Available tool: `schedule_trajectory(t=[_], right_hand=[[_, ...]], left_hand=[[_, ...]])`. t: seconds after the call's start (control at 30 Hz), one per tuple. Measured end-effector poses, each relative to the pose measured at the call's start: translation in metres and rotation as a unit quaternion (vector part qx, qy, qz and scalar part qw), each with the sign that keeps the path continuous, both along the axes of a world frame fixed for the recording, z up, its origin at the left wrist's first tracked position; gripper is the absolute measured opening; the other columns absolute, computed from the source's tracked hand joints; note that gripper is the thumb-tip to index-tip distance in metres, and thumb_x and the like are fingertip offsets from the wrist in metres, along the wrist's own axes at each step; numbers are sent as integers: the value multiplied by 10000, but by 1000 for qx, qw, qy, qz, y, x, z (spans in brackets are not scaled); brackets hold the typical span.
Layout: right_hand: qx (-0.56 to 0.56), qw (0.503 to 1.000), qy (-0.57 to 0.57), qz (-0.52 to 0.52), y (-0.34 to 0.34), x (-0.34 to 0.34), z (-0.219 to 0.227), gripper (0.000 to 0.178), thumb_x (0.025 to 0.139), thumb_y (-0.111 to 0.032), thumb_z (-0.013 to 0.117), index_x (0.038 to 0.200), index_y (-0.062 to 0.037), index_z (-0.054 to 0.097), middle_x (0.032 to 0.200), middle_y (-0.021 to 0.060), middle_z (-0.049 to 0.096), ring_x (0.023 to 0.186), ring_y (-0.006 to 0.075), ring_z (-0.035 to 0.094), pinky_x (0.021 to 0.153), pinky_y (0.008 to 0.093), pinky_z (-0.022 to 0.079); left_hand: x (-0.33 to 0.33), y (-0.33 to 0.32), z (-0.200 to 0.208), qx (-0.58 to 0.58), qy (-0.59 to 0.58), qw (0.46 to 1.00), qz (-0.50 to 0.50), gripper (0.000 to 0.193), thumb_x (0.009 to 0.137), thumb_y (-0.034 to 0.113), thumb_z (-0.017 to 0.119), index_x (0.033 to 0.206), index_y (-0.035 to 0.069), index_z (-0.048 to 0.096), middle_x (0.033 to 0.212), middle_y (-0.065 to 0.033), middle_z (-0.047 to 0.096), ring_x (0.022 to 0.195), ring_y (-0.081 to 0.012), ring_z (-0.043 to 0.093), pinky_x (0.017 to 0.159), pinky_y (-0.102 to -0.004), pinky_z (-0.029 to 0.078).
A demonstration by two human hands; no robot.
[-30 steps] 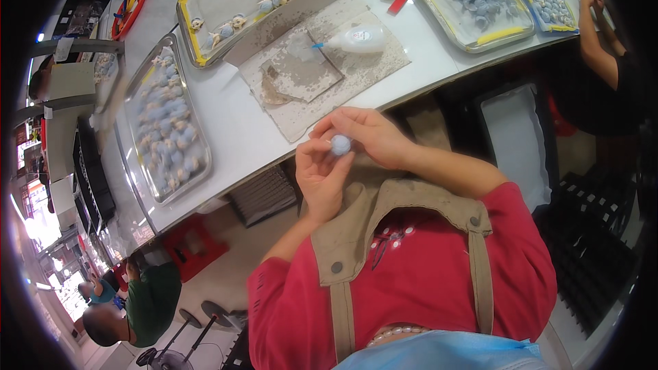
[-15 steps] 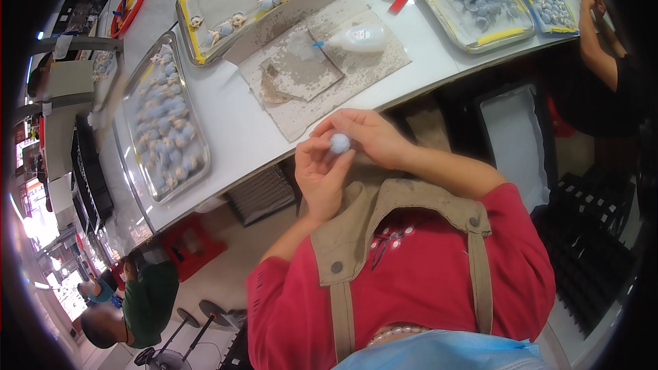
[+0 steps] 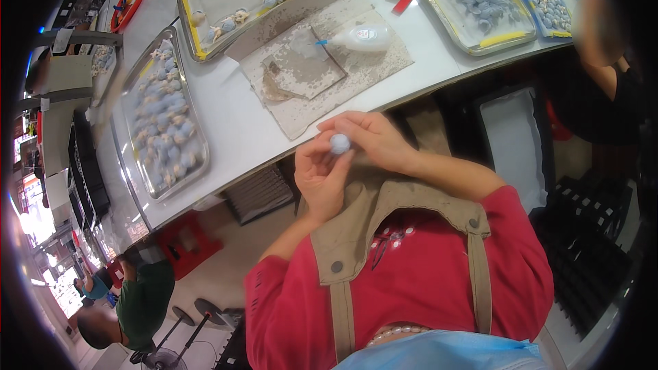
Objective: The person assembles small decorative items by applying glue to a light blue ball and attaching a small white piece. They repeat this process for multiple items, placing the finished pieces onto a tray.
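A small, rounded, pale blue piece (image 3: 340, 143) is held at the table's near edge, in front of my chest. My left hand (image 3: 317, 175) grips it from the left and below, with thumb and fingers closed around it. From the right my right hand (image 3: 375, 140) comes over it, fingers bent and meeting the left fingers; they partly hide the piece. Just beyond the hands lies a stained cardboard sheet (image 3: 380, 72), with a smaller cardboard piece (image 3: 301, 68) on it. A white squeeze bottle (image 3: 367, 38) with a blue tip lies on its side there.
Several metal trays surround the cardboard: a left tray (image 3: 203, 157) and far tray (image 3: 188, 10) with blue-and-cream figurines, and a right tray (image 3: 504, 40) with blue-grey pieces. A red strip (image 3: 405, 1) lies between. Co-workers are at the right (image 3: 600, 106) and lower left (image 3: 147, 298).
My hands hold the piece in nearly the same pose. At the right edge, the co-worker's blurred head now shows where their hands were visible before.
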State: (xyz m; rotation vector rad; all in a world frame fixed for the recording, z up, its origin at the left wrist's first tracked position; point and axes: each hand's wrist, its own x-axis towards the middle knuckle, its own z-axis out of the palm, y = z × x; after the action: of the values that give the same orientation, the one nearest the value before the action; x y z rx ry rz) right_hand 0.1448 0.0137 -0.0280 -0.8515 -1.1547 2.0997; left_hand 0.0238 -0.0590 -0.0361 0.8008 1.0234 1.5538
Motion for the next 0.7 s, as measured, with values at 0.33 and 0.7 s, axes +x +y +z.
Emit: schedule_trajectory(t=[0.33, 0.7], right_hand=[[-19, 1000, 2, -19, -1, -1, -6, 319, 954, -214, 424, 1109, 24, 569, 989, 61, 612, 905, 95, 542, 818, 239, 432], [-42, 998, -25, 35, -8, -8, -14, 303, 950, -230, 451, 1113, -5, 571, 1006, 58, 608, 900, 98, 550, 797, 242, 450]], left_hand=[[1, 3, 2, -27, -18, 999, 4, 363, 756, -143, 600, 1022, 38, 431, 1121, -146, 535, 1025, -176, 540, 880, -277, 447], [-24, -10, 3, -85, 20, 995, -42, 295, 794, -75, 587, 1066, 1, 504, 1060, -69, 554, 995, -137, 541, 878, -254, 447]])
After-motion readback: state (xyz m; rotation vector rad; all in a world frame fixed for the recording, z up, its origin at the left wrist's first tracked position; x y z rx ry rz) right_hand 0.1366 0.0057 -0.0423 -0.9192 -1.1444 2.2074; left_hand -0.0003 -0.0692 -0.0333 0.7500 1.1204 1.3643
